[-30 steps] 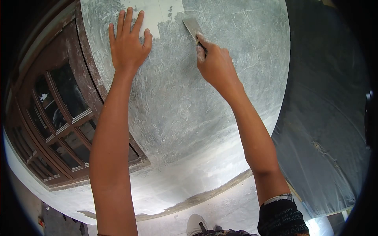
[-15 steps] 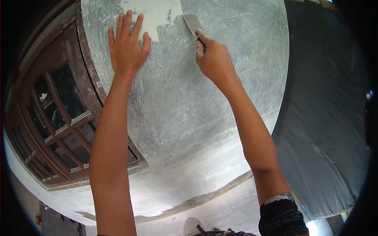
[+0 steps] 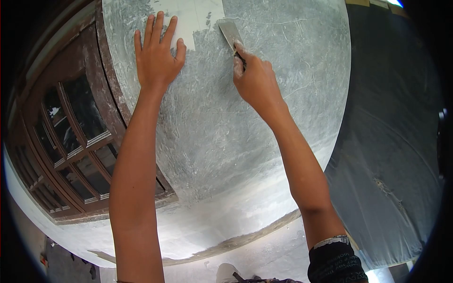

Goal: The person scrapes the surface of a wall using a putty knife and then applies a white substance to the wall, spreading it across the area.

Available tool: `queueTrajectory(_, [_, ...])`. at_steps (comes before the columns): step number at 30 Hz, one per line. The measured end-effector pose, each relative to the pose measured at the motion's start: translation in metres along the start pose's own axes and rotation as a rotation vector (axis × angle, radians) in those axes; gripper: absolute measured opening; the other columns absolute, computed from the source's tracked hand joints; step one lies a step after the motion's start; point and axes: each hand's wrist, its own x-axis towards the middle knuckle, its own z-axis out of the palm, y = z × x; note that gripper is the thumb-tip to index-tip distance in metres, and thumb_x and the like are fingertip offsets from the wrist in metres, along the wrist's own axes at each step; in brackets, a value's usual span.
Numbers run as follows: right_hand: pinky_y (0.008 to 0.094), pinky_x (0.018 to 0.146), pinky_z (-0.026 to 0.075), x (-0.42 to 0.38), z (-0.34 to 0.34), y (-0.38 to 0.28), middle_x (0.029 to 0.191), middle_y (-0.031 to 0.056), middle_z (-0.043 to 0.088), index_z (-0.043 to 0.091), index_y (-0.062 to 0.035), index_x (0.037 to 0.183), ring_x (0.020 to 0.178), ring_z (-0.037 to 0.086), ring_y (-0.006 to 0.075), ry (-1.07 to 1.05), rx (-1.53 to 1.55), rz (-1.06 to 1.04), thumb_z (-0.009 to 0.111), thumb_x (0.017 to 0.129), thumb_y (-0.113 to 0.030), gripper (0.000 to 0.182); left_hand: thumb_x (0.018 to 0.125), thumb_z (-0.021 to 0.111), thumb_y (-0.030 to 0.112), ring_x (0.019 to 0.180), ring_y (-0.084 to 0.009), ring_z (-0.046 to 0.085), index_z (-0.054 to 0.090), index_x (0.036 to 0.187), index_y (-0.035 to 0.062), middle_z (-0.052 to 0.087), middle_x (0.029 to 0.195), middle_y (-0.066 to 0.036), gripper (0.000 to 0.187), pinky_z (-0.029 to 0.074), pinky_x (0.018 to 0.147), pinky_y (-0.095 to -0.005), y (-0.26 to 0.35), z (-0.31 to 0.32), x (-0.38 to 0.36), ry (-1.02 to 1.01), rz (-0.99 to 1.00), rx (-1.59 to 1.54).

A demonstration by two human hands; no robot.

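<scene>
My left hand (image 3: 158,59) lies flat on the grey wall (image 3: 212,141), its fingers spread and holding nothing, over the lower left part of a white patch (image 3: 203,21). To its right, my right hand (image 3: 255,75) is closed round the dark handle of a scraper (image 3: 229,33). The scraper's flat metal blade points up and left, its tip at the right edge of the white patch. Whitish residue covers my right thumb and forefinger.
A brown wooden window frame (image 3: 111,75) with glass panes stands at the left. Dark sheeting (image 3: 387,127) hangs at the right. Below the wall are a pale floor (image 3: 269,254) and a light-coloured shoe (image 3: 227,272).
The view has shifted slightly, so the wall and window appear a little further right. The white patch now extends further right of the left hand, and the scraper blade sits slightly lower against it.
</scene>
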Motion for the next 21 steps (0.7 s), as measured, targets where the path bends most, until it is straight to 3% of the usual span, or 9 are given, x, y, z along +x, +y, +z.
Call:
queueTrajectory(5, [0.0569, 0.077, 0.056, -0.012, 0.006, 0.001, 0.086, 0.0288, 0.071, 0.058, -0.0082, 0.144, 0.083, 0.069, 0.0491, -0.064, -0.041, 0.031, 0.053, 0.099, -0.016, 0.046, 0.097, 0.056, 0.033, 0.154, -0.0239, 0.030, 0.052, 0.153, 0.0266, 0.040, 0.164, -0.004, 0.056, 0.017, 0.127, -0.0515, 0.001, 0.000, 0.001, -0.005, -0.001, 0.018])
queueTrajectory(8, [0.0499, 0.073, 0.053, 0.003, 0.008, 0.000, 0.087, 0.0331, 0.067, 0.062, -0.0010, 0.137, 0.077, 0.068, 0.0469, 0.059, 0.011, -0.059, 0.057, 0.100, -0.015, 0.040, 0.097, 0.056, 0.033, 0.154, -0.0242, 0.031, 0.051, 0.153, 0.0262, 0.040, 0.164, -0.005, 0.056, 0.017, 0.127, -0.0515, 0.000, 0.000, 0.000, 0.005, 0.006, -0.003])
queueTrajectory(11, [0.0498, 0.073, 0.053, -0.002, 0.007, -0.003, 0.086, 0.0334, 0.067, 0.062, -0.0016, 0.138, 0.077, 0.068, 0.0467, 0.072, -0.002, -0.074, 0.057, 0.100, -0.015, 0.041, 0.097, 0.055, 0.034, 0.154, -0.0241, 0.030, 0.051, 0.153, 0.0261, 0.040, 0.164, -0.005, 0.056, 0.017, 0.127, -0.0515, 0.000, -0.001, 0.001, -0.004, 0.001, 0.001])
queueTrajectory(13, [0.0558, 0.077, 0.057, -0.017, 0.006, -0.002, 0.084, 0.0275, 0.071, 0.059, -0.0092, 0.143, 0.082, 0.069, 0.0493, -0.046, -0.037, 0.008, 0.052, 0.100, -0.018, 0.044, 0.097, 0.055, 0.034, 0.154, -0.0239, 0.030, 0.051, 0.153, 0.0262, 0.040, 0.164, -0.004, 0.056, 0.017, 0.127, -0.0515, 0.001, -0.001, 0.001, -0.007, 0.002, 0.005])
queueTrajectory(17, [0.0555, 0.077, 0.057, -0.013, 0.004, -0.011, 0.084, 0.0274, 0.071, 0.059, -0.0091, 0.143, 0.082, 0.070, 0.0489, -0.098, -0.035, 0.061, 0.052, 0.100, -0.018, 0.044, 0.098, 0.054, 0.034, 0.154, -0.0235, 0.030, 0.050, 0.153, 0.0265, 0.039, 0.164, -0.004, 0.056, 0.017, 0.127, -0.0512, 0.000, 0.001, 0.000, -0.006, -0.003, 0.018])
queueTrajectory(19, [0.0496, 0.071, 0.052, 0.002, 0.010, -0.008, 0.082, 0.0316, 0.066, 0.062, -0.0003, 0.137, 0.074, 0.067, 0.0473, 0.052, 0.027, -0.062, 0.056, 0.100, -0.014, 0.040, 0.098, 0.054, 0.034, 0.154, -0.0234, 0.030, 0.050, 0.154, 0.0266, 0.039, 0.164, -0.004, 0.056, 0.016, 0.127, -0.0510, 0.000, 0.000, -0.001, -0.009, -0.002, 0.014])
queueTrajectory(21, [0.0497, 0.072, 0.052, -0.002, 0.007, -0.009, 0.082, 0.0321, 0.066, 0.062, -0.0003, 0.137, 0.075, 0.067, 0.0475, 0.045, 0.019, -0.057, 0.056, 0.100, -0.015, 0.040, 0.098, 0.054, 0.034, 0.154, -0.0233, 0.030, 0.050, 0.154, 0.0267, 0.039, 0.164, -0.004, 0.057, 0.016, 0.127, -0.0509, 0.000, 0.000, 0.000, -0.007, 0.004, 0.007])
